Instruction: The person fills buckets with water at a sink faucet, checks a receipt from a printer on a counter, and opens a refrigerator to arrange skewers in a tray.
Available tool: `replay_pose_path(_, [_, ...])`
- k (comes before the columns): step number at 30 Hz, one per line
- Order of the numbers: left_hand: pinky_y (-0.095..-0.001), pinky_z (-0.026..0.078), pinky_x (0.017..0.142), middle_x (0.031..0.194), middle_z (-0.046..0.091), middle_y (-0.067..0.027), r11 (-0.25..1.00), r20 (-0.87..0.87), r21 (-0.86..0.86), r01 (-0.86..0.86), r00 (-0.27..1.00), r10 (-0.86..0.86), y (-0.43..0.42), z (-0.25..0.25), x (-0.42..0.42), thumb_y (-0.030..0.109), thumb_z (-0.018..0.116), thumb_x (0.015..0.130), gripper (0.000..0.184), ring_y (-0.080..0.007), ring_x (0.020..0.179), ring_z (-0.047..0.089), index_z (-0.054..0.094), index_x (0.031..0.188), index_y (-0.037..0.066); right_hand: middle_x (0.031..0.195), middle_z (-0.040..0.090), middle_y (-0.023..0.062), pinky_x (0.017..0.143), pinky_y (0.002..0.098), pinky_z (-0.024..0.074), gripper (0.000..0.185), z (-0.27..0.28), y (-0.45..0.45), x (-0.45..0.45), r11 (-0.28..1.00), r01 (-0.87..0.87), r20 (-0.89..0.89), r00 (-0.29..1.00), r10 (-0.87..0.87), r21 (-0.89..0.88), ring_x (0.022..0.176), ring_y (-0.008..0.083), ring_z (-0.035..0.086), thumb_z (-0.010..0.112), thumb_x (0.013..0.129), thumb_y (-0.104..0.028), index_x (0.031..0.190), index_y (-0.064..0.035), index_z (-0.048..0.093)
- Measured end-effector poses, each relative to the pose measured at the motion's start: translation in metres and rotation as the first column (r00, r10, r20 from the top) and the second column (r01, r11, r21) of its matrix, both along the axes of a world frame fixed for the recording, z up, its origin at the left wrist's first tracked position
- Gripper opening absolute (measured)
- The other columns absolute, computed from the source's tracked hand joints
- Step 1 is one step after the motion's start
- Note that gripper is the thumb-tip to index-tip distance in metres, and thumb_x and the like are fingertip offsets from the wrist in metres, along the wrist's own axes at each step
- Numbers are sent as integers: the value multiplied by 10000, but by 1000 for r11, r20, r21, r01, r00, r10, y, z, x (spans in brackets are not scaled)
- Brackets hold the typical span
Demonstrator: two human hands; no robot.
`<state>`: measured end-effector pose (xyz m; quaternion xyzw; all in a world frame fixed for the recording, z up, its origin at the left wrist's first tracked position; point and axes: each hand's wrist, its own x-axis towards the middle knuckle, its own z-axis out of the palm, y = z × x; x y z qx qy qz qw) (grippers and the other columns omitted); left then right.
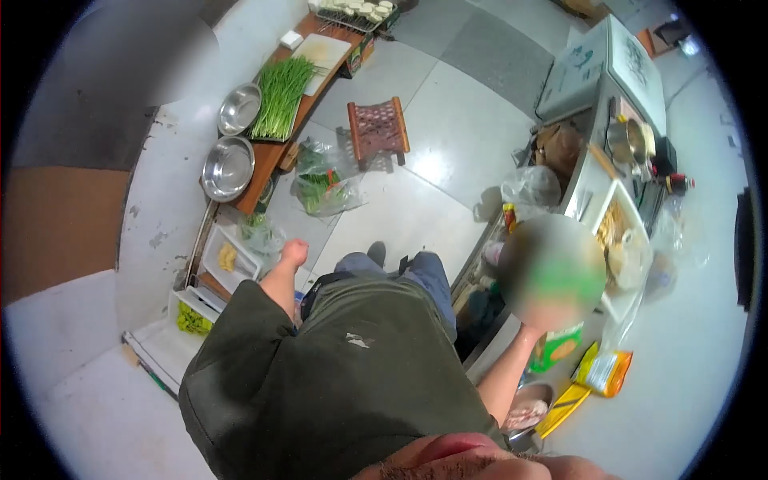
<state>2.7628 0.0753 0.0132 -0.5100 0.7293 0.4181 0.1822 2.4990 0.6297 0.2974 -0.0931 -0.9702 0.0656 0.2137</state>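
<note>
My left hand is closed in a fist beside my left hip, with nothing showing in it. It is nearest to a white bin holding a yellowish piece of food and a clear plastic bag. My right hand reaches out over the right-hand counter. A round blurred patch with some green in it covers its fingers, so whatever they hold or touch is hidden. Close to that hand are a green package, a white tray of pale food and a metal bowl with pinkish food.
At the left, a wooden plank bears green stalks, a cutting board and two steel bowls. A folding stool and a bag of greens stand on the floor ahead. A white chest is at the back right.
</note>
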Motion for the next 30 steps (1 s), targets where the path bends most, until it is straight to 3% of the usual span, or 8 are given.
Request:
replay_pose_path(9, [-416,483,780,945,629,-185,972,264,-28,233,940,-217,6,-8,-108,279,498,800,291,-355,899,596,663,839,43,1337,328,210,1014,452,285,475,-33,-20,-306,949,-98,-34,995,92,-300,1231,363,322,631,782,-283,1149,0,526])
replay_pose_path(11, [-416,497,719,915,645,-151,556,401,182,811,455,-795,26,34,-169,256,504,785,258,-315,855,617,658,787,49,1327,338,223,1019,445,279,460,-53,-19,-380,982,-136,17,990,140,-134,1230,372,324,629,787,-284,1135,3,538])
replay_pose_path(16, [-332,487,552,755,646,-114,269,132,-236,934,305,-943,67,54,-287,173,511,838,192,-234,665,610,643,854,34,1291,389,248,998,438,313,439,9,-75,-553,906,-273,65,949,309,-323,1185,394,381,648,763,-243,1102,19,554])
replay_pose_path(19, [-329,462,508,730,631,-104,941,144,224,255,946,-291,87,69,-389,140,521,815,189,-215,603,582,645,902,26,1278,405,246,996,429,321,435,-29,-76,-668,887,-450,109,882,459,-103,1178,389,392,651,758,-238,1094,21,558])
replay_pose_path(23, [-307,423,431,658,588,-86,861,207,238,-450,889,408,90,88,-531,88,517,786,197,-174,519,552,658,910,27,1280,403,250,1000,424,321,427,-43,-108,-797,865,-469,88,868,488,-175,1181,384,393,646,760,-239,1084,25,562])
replay_pose_path(26, [-354,457,487,673,608,-106,800,135,328,-503,863,487,53,43,-611,115,540,770,188,-220,567,587,666,880,31,1277,402,260,1009,419,315,423,-66,-118,-877,888,-362,186,888,421,-282,1183,390,389,626,772,-244,1078,40,558])
replay_pose_path(28, [-402,462,570,701,620,-129,971,93,237,-34,996,13,15,25,-688,161,517,774,205,-261,648,599,657,844,29,1182,489,244,990,425,328,427,-107,-100,-923,913,-307,297,875,383,-270,1178,387,385,603,790,-291,1051,45,571])
replay_pose_path(30, [-450,468,654,729,631,-153,557,236,-257,790,610,-756,-20,23,-791,208,494,779,238,-302,728,610,647,808,27,1116,540,238,966,415,354,384,-154,-62,-952,951,-271,523,794,308,-147,1130,372,446,610,784,-275,1005,39,597])
